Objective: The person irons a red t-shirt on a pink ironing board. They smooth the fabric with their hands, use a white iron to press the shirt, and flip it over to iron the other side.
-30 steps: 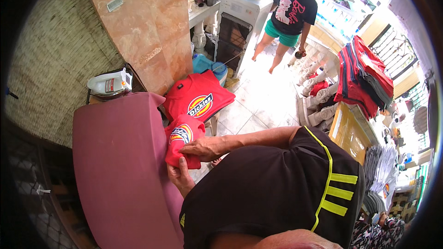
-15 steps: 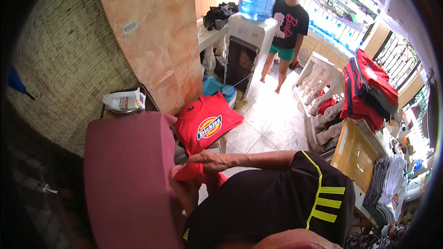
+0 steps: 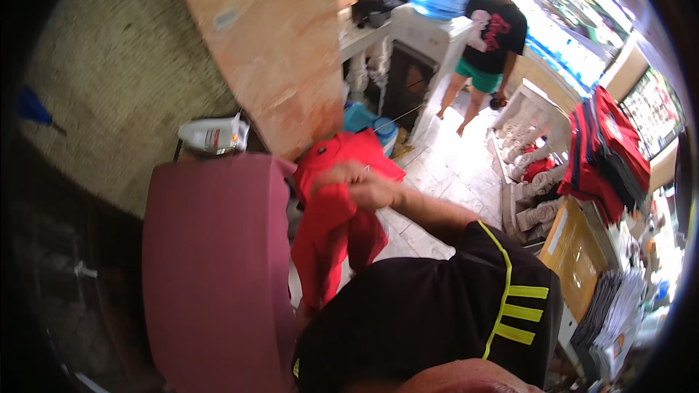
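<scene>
1. Right hand (image 3: 357,185): fingers closed over the upper end of a red garment (image 3: 318,236). Blurred; exact finger placement cannot be read.
2. Left hand (image 3: 306,314): at the garment's lower end, below the right-hand grip, mostly hidden beside the black shirt. Cannot tell whether it pinches or only touches.
3. Garment position: hangs from the right hand in loose lengths, between the mauve-covered padded board (image 3: 218,269) and the wearer's black shirt (image 3: 408,313).
4. Handling (judged): light, soft, limp knit; not fragile, not notably slippery. No stiffness of its own, so it sags and creases wherever unsupported.
5. Hold (judged): best at two separated points along a seam or hem, cloth taut between; a bunched mid-fabric grasp would add wrinkles.
6. Just beyond the right-hand grip: a second red garment (image 3: 357,147), spread out, partly covered by that hand.
7. Left of the grip: the padded board; at its far end, a white appliance (image 3: 212,134), possibly an iron.
8. Farther beyond: blue bucket (image 3: 386,131), white water dispenser (image 3: 431,33), a standing person (image 3: 496,33).
9. Well right of the grip: stacked red and dark garments (image 3: 608,153); nearer the wearer, a grey-and-white stack (image 3: 611,313).
</scene>
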Tool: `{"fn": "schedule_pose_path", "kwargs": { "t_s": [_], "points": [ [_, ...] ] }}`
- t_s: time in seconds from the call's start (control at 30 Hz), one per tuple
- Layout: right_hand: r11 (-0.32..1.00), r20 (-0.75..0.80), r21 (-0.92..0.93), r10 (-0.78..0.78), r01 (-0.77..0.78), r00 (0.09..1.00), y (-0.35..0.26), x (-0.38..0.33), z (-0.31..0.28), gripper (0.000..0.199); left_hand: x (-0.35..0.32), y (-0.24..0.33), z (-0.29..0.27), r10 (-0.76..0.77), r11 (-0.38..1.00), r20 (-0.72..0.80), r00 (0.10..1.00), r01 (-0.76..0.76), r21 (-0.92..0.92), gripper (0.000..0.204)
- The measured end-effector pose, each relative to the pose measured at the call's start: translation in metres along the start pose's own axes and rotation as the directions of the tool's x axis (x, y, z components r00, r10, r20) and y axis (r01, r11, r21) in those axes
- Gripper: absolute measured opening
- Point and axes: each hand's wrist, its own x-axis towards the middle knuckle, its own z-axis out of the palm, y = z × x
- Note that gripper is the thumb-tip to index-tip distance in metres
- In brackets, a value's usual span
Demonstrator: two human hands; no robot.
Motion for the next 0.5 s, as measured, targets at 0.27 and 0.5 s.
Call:
{"fn": "schedule_pose_path", "kwargs": {
  "t_s": [0.27, 0.5],
  "points": [
    [0.765, -0.036, -0.62, -0.25, 0.175, 0.968, -0.024, 0.151, -0.037, 0.029, -0.099, 0.222, -0.152, -0.011, 0.576, -0.298, 0.955, 0.249, 0.778, 0.026],
    [0.796, -0.048, -0.536, -0.364, 0.283, 0.93, 0.087, 0.35, 0.06, 0.04, -0.053, 0.287, -0.242, 0.89, -0.253, -0.157, 0.428, 0.75, 0.611, 0.054]
  ]
}}
